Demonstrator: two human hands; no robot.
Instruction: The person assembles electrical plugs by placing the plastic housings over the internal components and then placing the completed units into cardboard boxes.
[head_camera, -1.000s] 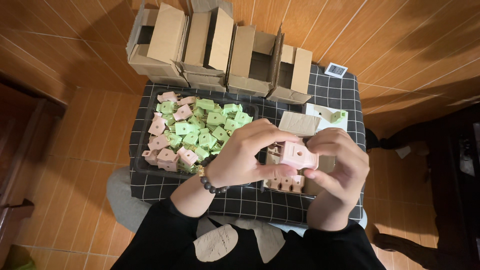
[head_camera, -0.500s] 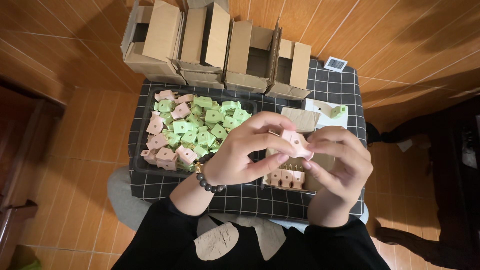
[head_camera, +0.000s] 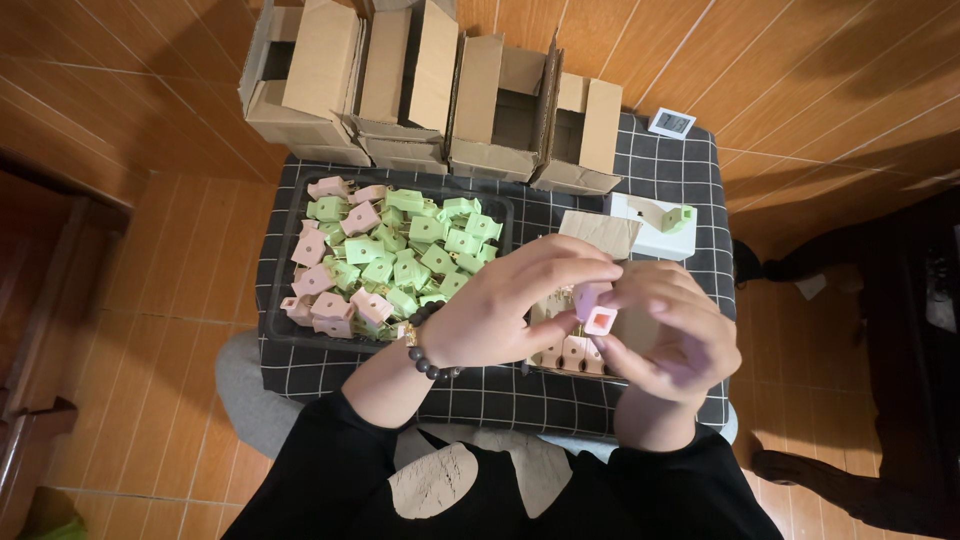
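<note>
Left hand (head_camera: 510, 310) and right hand (head_camera: 665, 335) meet above the checked cloth (head_camera: 640, 170); both grasp one small pink piece (head_camera: 597, 308) by the fingertips, just over an open carton of pink pieces (head_camera: 565, 352); the black tray (head_camera: 280, 335) of green and pink pieces lies beside the left wrist; folded cardboard boxes (head_camera: 420, 90) stand behind

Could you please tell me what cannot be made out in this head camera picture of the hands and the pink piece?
- Pink piece: mostly covered by the fingers of the left hand and right hand; its full shape is unclear.
- Small open box under the hands: its contents are largely hidden by them.
- Cardboard boxes: cut off by the top edge.
- Small white device: too small to read.
</note>
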